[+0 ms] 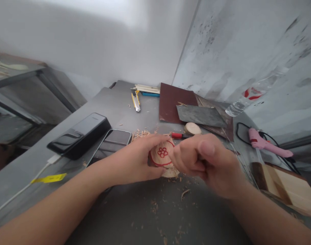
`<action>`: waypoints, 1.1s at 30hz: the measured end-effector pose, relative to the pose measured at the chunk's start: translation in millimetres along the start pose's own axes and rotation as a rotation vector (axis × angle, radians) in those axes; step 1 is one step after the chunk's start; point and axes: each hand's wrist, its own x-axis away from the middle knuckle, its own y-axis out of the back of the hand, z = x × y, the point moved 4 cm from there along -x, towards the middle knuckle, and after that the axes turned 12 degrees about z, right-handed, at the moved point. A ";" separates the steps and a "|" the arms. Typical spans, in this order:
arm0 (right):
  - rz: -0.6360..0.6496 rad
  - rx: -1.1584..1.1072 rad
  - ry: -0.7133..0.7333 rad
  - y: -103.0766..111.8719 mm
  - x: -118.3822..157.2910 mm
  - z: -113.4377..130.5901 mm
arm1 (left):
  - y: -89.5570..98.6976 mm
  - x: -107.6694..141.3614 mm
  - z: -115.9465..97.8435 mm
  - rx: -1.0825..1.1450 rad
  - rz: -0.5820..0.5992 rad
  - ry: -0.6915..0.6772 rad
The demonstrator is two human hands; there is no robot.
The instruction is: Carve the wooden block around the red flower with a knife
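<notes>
A round wooden slice [157, 160] with a red flower and a red ring drawn on its face sits low over the table. My left hand [137, 158] is closed around its left side, thumb at the near edge and fingers at the far edge. At the right rim, my right hand [201, 158] is curled with its fingers pressed together; whatever it may hold is hidden by the fingers. Pale wood [171, 173] shows below the drawn face, among shavings. Just behind the right hand lies a red marker [177, 135].
A black power bank [80, 134] and a phone [117, 137] lie at left. Behind are a utility knife [136, 101], sandpaper sheets [174, 102] and another wood slice [192, 128]. A water bottle [252, 93], pink glue gun [269, 144] and wood block [288, 189] are at right.
</notes>
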 end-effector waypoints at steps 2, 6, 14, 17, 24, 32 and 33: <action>-0.055 -0.017 0.037 2.8 -0.4 0.0 | -0.1 -0.3 -0.1 0.003 0.012 -0.015; -0.095 -0.078 0.107 5.3 -2.4 -2.8 | -0.2 -1.0 0.0 0.012 0.022 -0.021; -0.140 -0.106 0.100 2.5 -0.9 -3.3 | -0.9 0.4 1.4 -0.018 0.011 -0.022; -0.159 -0.097 0.073 4.2 1.0 -1.9 | -2.4 1.3 2.7 -0.016 0.005 -0.041; -0.174 -0.105 0.075 8.5 -0.7 -5.5 | -4.5 3.8 3.8 -0.039 -0.008 -0.060; -0.325 -0.070 0.051 0.7 -2.8 -10.1 | 0.1 0.2 -6.9 -0.011 0.018 -0.073; -0.335 -0.081 0.051 2.2 -3.8 -11.6 | -0.2 0.3 -6.3 -0.012 0.024 -0.064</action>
